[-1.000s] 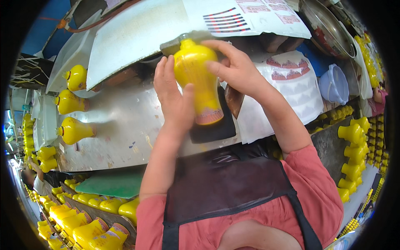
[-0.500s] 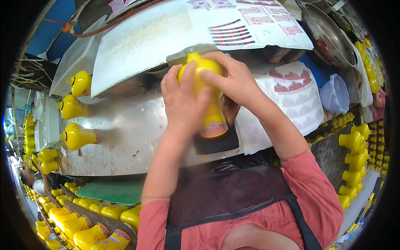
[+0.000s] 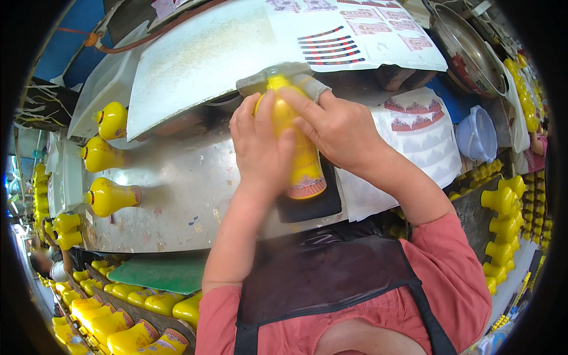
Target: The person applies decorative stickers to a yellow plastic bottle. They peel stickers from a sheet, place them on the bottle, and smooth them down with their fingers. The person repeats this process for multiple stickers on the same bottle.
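Note:
A yellow vase-shaped bottle (image 3: 306,171) lies tilted in front of me, its neck pointing away and a pink patterned band round its base. My left hand (image 3: 260,145) grips its left side, with the fingers laid along it and the thumb a little blurred. My right hand (image 3: 349,130) is closed at its right side, thumb against the bottle. A pale grey flat piece (image 3: 313,87) shows at the right fingers; its kind is unclear. Behind the bottle's neck is a grey block (image 3: 251,83). A black pad (image 3: 310,208) lies under the base.
Three yellow bottles (image 3: 112,197) lie at the table's left. A white board (image 3: 201,59) with printed decals (image 3: 331,50) rises beyond my hands. Decal sheets (image 3: 414,148) and a lavender bucket (image 3: 475,135) are at right. Racks of yellow bottles (image 3: 160,303) stand below left.
My right hand has shifted slightly right and its fingers have drawn in. The pale grey piece now shows at them. The bottle has barely moved; my left hand stays on it.

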